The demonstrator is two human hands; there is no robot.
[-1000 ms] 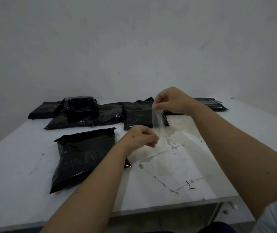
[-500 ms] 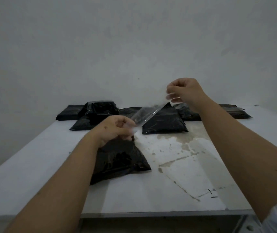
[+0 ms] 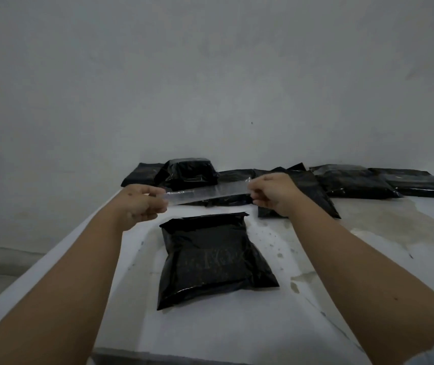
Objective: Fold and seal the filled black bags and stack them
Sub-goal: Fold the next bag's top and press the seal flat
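A filled black bag point(image 3: 212, 259) lies flat on the white table point(image 3: 237, 327) between my forearms, its folded top edge toward the wall. Above and beyond that edge a strip of clear tape point(image 3: 208, 192) is stretched level in the air. My left hand point(image 3: 138, 205) pinches the strip's left end and my right hand point(image 3: 274, 192) pinches its right end. Neither hand touches the bag.
Several more black bags lie along the wall side of the table: a small stack point(image 3: 188, 172) at the left, one bag point(image 3: 313, 191) behind my right hand, others point(image 3: 355, 181) to the right. A stained patch point(image 3: 395, 227) marks the table's right side. The table's left edge runs under my left arm.
The tape, first hanging upright between my hands, now spans level. My left hand moved left and my right hand came down and left, so the strip sits over the near bag's top.
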